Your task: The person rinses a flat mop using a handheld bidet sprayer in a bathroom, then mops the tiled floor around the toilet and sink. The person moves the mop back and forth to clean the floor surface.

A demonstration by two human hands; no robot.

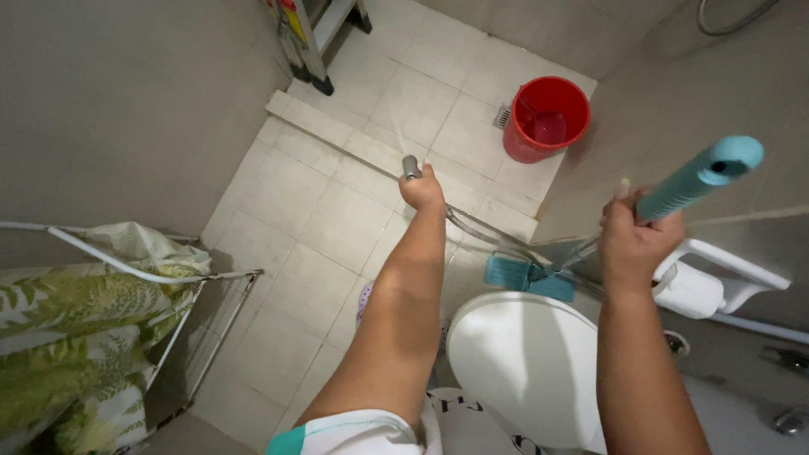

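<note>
My left hand (422, 190) is stretched out over the tiled floor, closed around a small metal spray nozzle (410, 166) whose clear hose (484, 233) trails back toward me. A fine spray fans out from the nozzle over the floor tiles. My right hand (629, 240) grips the teal handle (699, 177) of a mop, raised near the right wall. The mop's thin shaft runs down to its flat teal head (528, 278), which rests on the floor just beyond the toilet.
A white closed toilet lid (522, 362) sits below my arms. A red bucket (546, 118) with water stands in the far corner by a floor drain. A drying rack with leaf-print cloth (76, 329) is at left. A paper roll holder (704, 286) hangs on the right wall.
</note>
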